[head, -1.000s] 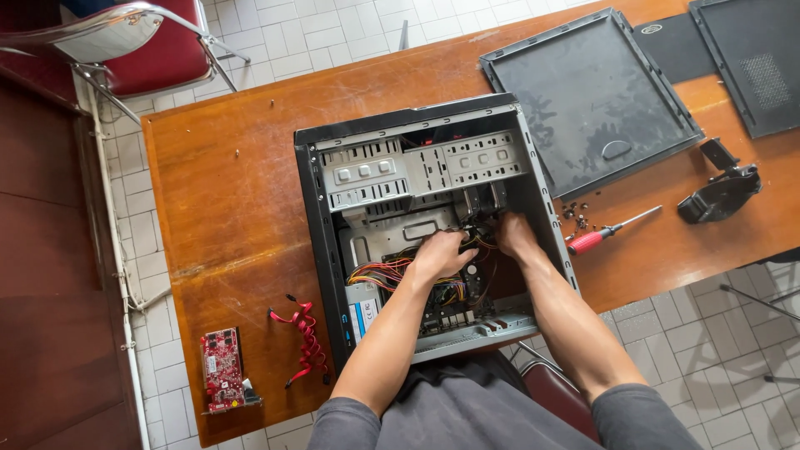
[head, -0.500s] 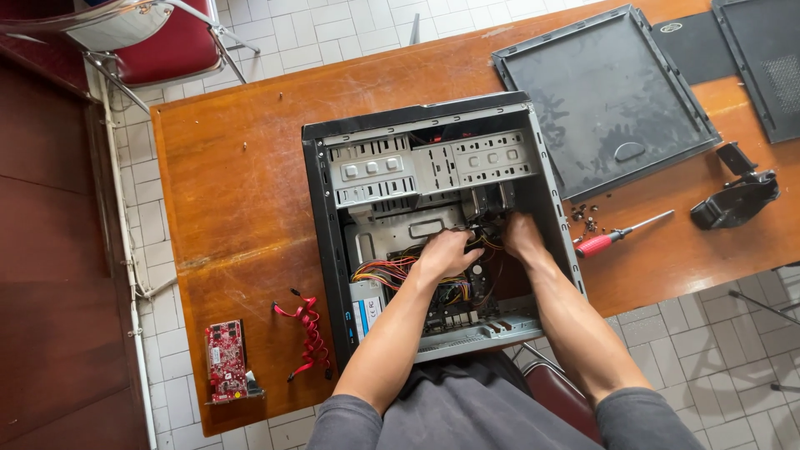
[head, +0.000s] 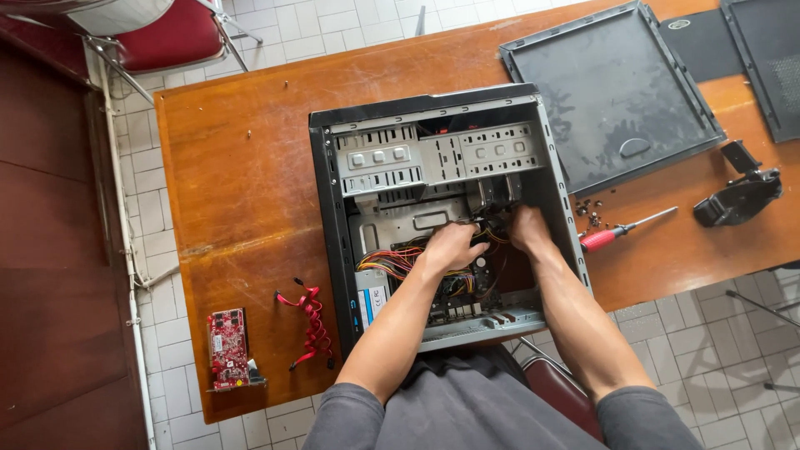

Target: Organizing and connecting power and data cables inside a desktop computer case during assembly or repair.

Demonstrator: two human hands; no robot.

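Near the middle of the frame an open computer case [head: 442, 217] lies on its side on a wooden table [head: 242, 183], and both hands are inside it. Compared with a second ago, the hands have hardly shifted: both were already deep in the case by the bundle of coloured wires [head: 400, 260], and they remain there, so the work looks like it is at the same spot. Most of the apparent change is the camera drifting, which puts the case further right in the frame.

The left hand [head: 454, 246] is curled, fingers bent over the wires near the drive cage; whether it pinches a plug I cannot tell. The right hand [head: 527, 227] is also curled with fingers tucked down among the cables, its grip hidden.

The case's long axis runs from top to bottom of the frame, tilted slightly, its open side facing up.

Right of the case lie a red-handled screwdriver [head: 621, 232] and small screws [head: 590, 212]. At lower left sit a red circuit card [head: 227, 347] and a red cable [head: 310, 321].
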